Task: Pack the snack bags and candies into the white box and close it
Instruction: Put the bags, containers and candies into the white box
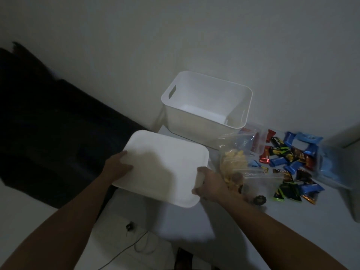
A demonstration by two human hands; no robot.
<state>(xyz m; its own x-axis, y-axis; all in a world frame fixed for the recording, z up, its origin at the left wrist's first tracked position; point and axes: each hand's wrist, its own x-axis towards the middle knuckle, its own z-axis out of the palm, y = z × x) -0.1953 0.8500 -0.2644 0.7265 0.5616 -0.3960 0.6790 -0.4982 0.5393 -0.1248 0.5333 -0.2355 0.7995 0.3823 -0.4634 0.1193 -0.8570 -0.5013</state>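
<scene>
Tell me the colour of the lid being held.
White, plain; the lid shows in the head view.

hands (163, 176) holding lid (163, 166), white box (206, 106) open

The white plastic box (206, 106) stands open-topped at the desk's (194, 227) far edge against the wall, its mouth unobstructed from above. A flat white rectangular lid (163, 168), held by the left hand (118, 166) and right hand (210, 184), overhangs the desk's left edge just in front of the box. Clear snack bags (233, 168) and a scatter of wrapped candies (292, 162) crowd the right side; the near edge lies bare.
</scene>
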